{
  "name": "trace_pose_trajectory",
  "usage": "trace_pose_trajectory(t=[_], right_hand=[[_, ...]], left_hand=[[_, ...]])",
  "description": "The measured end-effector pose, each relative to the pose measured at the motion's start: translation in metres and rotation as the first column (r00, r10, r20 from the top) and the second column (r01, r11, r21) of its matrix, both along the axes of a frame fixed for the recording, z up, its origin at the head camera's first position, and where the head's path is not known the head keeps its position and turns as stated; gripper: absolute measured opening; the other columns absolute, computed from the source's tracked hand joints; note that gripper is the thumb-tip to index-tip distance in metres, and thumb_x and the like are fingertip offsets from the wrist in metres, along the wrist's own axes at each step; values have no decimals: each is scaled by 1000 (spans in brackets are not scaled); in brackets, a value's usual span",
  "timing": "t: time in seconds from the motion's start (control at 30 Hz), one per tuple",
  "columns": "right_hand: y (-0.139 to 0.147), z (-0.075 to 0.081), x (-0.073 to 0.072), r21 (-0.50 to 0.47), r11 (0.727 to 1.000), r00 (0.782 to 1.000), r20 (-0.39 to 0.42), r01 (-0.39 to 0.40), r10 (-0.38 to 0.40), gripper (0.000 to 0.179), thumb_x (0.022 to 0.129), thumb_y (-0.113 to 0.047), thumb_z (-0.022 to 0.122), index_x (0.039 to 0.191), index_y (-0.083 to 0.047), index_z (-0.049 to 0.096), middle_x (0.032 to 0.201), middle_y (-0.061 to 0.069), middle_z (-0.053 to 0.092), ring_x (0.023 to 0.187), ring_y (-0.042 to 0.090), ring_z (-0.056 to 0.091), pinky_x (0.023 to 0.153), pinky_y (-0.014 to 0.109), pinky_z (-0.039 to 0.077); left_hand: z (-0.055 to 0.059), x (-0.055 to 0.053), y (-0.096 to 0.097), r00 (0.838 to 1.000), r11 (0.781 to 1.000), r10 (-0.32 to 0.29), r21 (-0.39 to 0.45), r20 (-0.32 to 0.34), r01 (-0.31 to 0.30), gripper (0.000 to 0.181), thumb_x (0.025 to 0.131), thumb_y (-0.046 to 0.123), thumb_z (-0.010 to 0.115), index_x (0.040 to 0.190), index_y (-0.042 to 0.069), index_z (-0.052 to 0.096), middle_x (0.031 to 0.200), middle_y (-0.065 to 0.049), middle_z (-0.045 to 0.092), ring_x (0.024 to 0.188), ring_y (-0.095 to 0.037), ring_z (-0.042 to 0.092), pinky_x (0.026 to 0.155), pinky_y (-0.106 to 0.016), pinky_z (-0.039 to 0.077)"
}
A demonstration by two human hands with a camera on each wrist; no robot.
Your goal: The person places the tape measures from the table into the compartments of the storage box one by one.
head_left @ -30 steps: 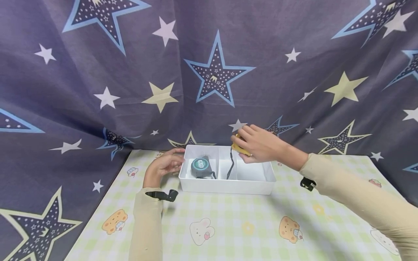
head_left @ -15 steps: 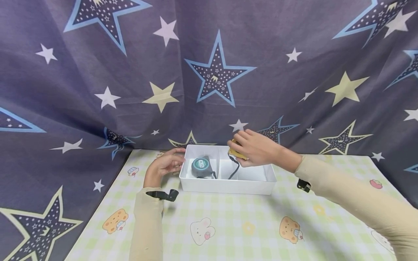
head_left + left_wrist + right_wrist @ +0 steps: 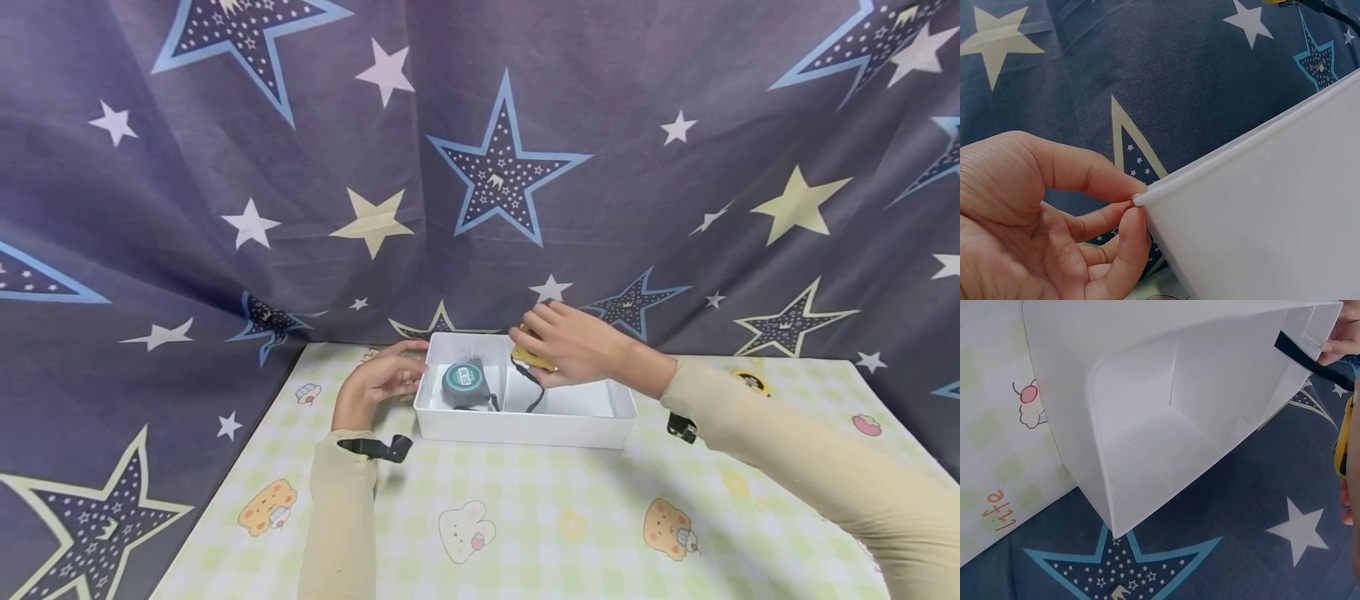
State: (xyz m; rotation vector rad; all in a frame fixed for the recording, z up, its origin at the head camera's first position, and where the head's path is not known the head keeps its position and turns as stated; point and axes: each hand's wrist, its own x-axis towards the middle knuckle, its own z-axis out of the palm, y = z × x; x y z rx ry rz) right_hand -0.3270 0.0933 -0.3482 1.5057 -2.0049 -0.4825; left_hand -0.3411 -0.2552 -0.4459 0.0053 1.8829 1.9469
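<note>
A white divided box (image 3: 525,429) stands on the table. My left hand (image 3: 386,377) is at its left end; in the left wrist view, thumb and fingers pinch the rim corner. Inside the left compartment lies a grey tape measure (image 3: 465,382) with a round teal label and a dark strap. Over the middle compartment, near the back wall, my right hand (image 3: 577,348) grips a yellow tape measure (image 3: 531,357), mostly covered by the fingers. Its black strap (image 3: 537,393) dangles into the box. In the right wrist view only the yellow edge (image 3: 1341,447) shows.
A yellow-and-black round object (image 3: 752,382) lies at the back right of the table, partly behind the right sleeve (image 3: 720,396). A star-patterned curtain (image 3: 637,208) hangs right behind the box. The tablecloth (image 3: 525,500) is green-checked with printed cartoon figures.
My right hand has moved left and a little lower with the yellow tape measure. The yellow-and-black object has come into view behind the sleeve. The left hand stays at the box.
</note>
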Motion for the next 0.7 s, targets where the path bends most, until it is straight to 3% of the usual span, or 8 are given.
trace_pose_trajectory(t=[0.37, 0.7], right_hand=[[-2, -10, 0, 45, 999, 1000, 21, 18, -19, 52, 97, -46, 52, 134, -10, 55, 108, 10, 61, 95, 27, 53, 83, 40, 48], [9, -17, -11, 70, 995, 998, 5, 69, -70, 52, 96, -46, 52, 132, -9, 56, 107, 11, 60, 95, 28, 54, 86, 41, 49]], left_hand=[[-3, -3, 1, 1000, 1000, 16, 20, 0, -16, 63, 96, -7, 50, 153, 3, 27, 92, 1, 66, 78, -6, 67, 71, -21, 54], [-4, -3, -1, 1000, 1000, 12, 9, -1, -12, 63, 96, -6, 50, 154, 2, 26, 92, 2, 67, 80, -7, 67, 74, -22, 54]])
